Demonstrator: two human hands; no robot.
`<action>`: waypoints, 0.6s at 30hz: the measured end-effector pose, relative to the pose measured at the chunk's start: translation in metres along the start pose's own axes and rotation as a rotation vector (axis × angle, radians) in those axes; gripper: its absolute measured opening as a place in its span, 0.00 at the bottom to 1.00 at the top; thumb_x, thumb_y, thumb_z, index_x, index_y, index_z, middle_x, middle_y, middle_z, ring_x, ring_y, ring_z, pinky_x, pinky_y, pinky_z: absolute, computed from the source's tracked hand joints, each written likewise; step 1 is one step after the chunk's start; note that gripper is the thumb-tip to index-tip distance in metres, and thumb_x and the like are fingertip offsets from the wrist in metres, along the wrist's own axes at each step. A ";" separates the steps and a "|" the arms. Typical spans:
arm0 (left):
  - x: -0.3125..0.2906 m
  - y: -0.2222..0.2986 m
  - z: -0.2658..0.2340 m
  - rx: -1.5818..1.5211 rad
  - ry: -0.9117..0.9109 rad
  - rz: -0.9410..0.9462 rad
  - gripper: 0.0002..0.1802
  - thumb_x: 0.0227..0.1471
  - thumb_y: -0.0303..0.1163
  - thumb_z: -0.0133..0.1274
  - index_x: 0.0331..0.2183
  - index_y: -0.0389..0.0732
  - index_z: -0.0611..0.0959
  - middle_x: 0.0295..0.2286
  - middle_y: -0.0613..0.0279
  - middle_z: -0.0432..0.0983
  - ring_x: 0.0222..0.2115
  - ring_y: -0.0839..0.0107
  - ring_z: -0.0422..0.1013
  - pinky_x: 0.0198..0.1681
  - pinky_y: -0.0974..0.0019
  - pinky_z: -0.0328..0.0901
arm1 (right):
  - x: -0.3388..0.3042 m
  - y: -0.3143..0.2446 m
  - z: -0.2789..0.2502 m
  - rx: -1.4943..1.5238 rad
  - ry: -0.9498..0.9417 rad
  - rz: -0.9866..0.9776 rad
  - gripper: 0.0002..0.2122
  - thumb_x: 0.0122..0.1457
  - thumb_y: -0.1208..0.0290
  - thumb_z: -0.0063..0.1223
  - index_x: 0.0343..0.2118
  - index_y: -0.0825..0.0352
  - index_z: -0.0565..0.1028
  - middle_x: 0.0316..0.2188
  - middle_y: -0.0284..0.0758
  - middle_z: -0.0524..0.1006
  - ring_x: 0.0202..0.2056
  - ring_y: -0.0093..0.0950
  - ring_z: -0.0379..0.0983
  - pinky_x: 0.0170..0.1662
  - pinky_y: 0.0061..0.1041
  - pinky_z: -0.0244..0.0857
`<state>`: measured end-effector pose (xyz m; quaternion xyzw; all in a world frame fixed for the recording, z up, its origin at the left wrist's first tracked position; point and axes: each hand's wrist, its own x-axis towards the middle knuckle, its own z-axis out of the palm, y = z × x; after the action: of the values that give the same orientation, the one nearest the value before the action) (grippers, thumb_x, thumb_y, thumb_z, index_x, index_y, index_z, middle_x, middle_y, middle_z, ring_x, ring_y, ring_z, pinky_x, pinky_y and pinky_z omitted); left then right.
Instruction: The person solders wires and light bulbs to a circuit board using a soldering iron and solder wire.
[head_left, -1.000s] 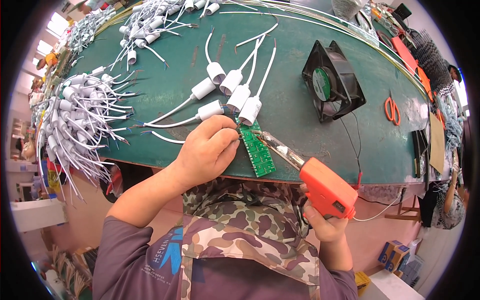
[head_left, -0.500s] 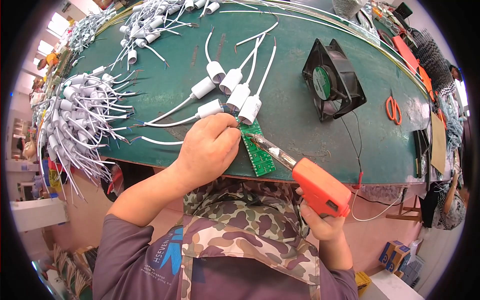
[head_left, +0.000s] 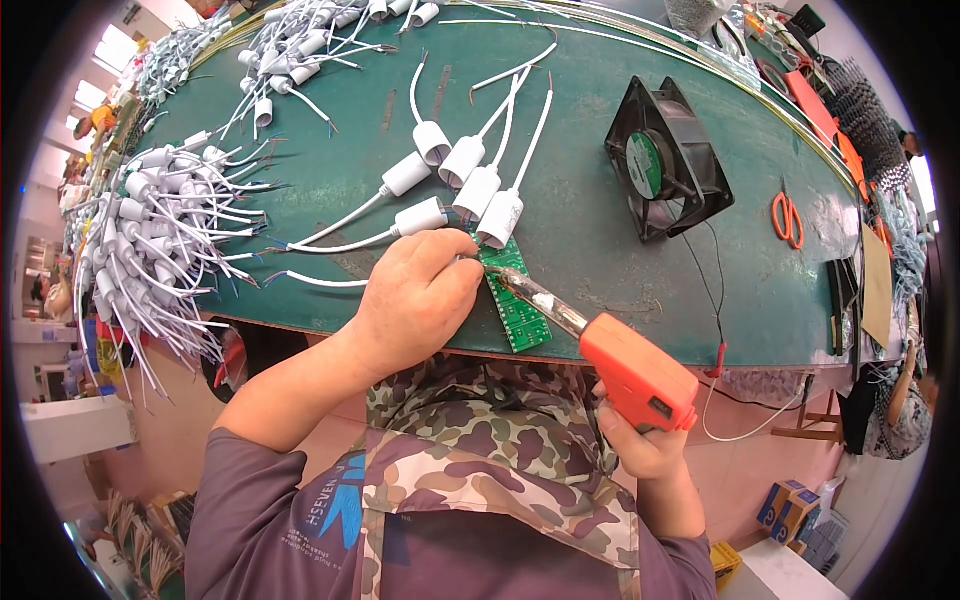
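Basically the green circuit board (head_left: 515,300) sits at the near edge of the green table (head_left: 600,230), a bit right of centre, its long side running near to far, flat on the surface so the solder side faces up for work. Left hand (head_left: 420,300) is curled over the board's left edge, fingers pinching down at its far corner, probably pinning board and a lead so nothing slides under the tip. Right hand (head_left: 635,440) is clenched round the orange soldering gun (head_left: 635,375), held off the table edge on the near right, with the metal barrel angled up and left so the tip lands on the board's far end, just beside the left fingertips. Touching that far end is a fan of white lamp sockets (head_left: 455,180) with white wires trailing far and left, laid out side by side, likely so each lead reaches the board in turn. Big heap of the same sockets (head_left: 160,230) is piled at far left, well apart. Black cooling fan (head_left: 665,160) stands tilted to the right of the board, face toward the work, presumably to clear fumes. Orange scissors (head_left: 787,215) lie further right, out of the way.
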<state>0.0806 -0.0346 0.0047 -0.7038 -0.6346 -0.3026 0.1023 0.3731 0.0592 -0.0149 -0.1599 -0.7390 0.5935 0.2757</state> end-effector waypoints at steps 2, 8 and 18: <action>-0.001 -0.001 0.001 0.006 0.009 0.013 0.11 0.36 0.21 0.56 0.28 0.37 0.75 0.33 0.58 0.71 0.31 0.59 0.70 0.34 0.59 0.66 | -0.001 0.001 -0.001 0.017 0.001 0.009 0.20 0.51 0.83 0.56 0.49 0.74 0.69 0.38 0.38 0.77 0.35 0.23 0.73 0.39 0.22 0.68; 0.000 0.001 -0.002 -0.019 -0.012 0.002 0.11 0.38 0.19 0.59 0.28 0.36 0.76 0.33 0.55 0.73 0.31 0.57 0.71 0.34 0.59 0.67 | -0.001 0.001 -0.001 -0.046 -0.015 -0.034 0.20 0.51 0.83 0.56 0.49 0.74 0.69 0.38 0.38 0.77 0.35 0.23 0.73 0.40 0.23 0.68; 0.000 0.001 -0.002 -0.020 -0.009 0.003 0.10 0.39 0.19 0.59 0.28 0.35 0.76 0.33 0.56 0.72 0.31 0.57 0.71 0.35 0.59 0.67 | 0.004 -0.003 -0.005 -0.059 -0.013 -0.109 0.22 0.50 0.84 0.56 0.51 0.74 0.68 0.40 0.40 0.77 0.33 0.23 0.74 0.37 0.23 0.69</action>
<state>0.0808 -0.0354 0.0068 -0.7069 -0.6312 -0.3054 0.0928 0.3730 0.0643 -0.0102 -0.1235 -0.7657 0.5565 0.2979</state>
